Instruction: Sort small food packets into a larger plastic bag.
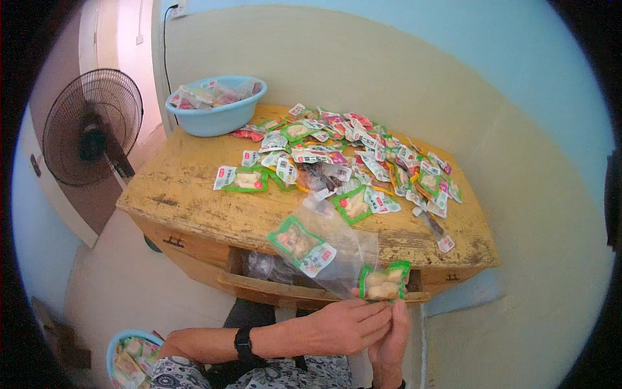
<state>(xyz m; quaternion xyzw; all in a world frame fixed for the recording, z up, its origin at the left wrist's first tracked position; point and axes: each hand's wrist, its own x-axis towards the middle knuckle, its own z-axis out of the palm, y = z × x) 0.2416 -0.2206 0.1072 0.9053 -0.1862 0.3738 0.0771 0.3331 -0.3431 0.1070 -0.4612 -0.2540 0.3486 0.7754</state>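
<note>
My left hand (347, 326), with a black watch on its wrist, reaches across to the right. Its fingers meet those of my right hand (391, 338) just under a green-edged clear food packet (385, 282). The right thumb presses at this packet's lower corner. A clear plastic bag (347, 250) runs from behind my left fingers up over the table's front edge. Another green-edged packet (296, 243) with a white label end shows at that bag. How the fingers share the bag and the packet is partly hidden.
Many mixed food packets (335, 150) lie heaped on the worn yellow wooden table (194, 180). A blue basin (216, 116) of bagged packets stands at the back left; another basin (111, 347) sits lower left. An open drawer (272, 287) juts out. A fan (92, 129) stands left.
</note>
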